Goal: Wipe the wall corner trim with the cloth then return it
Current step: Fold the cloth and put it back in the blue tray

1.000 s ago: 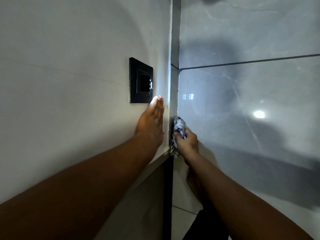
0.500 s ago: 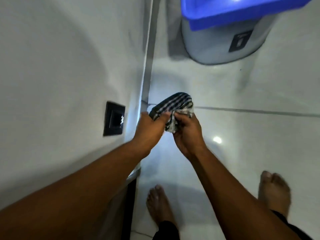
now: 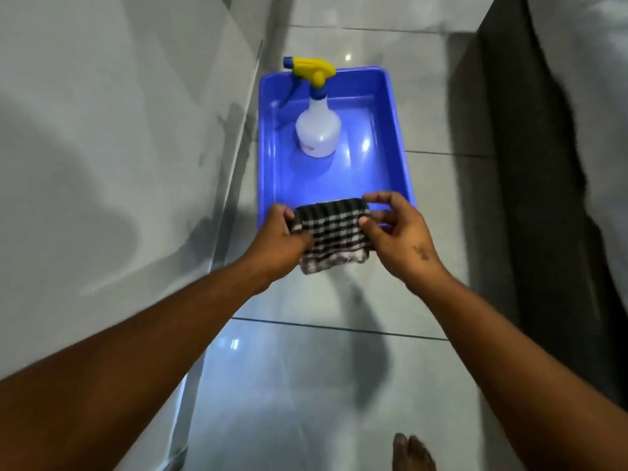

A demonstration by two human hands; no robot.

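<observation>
the cloth [image 3: 331, 234] is folded into a small checked pad and held between both hands in the air, at the near edge of the blue tray [image 3: 397, 144] on the floor tiles beside the wall. the left hand [image 3: 282, 237] pinches its left edge with fingers curled under, and the right hand [image 3: 396, 229] pinches the right edge between thumb and fingertips, the other fingers loosely bent. the step in hand looks like the return: best to carry the pad forward over the rim, keep the fold flat, and lay it on the bare tray floor in front of the spray bottle [image 3: 317, 129] without knocking it. counted: one cloth, one tray, one spray bottle standing upright in it, two hands, and one bare foot [image 3: 413, 453] at the bottom edge.
</observation>
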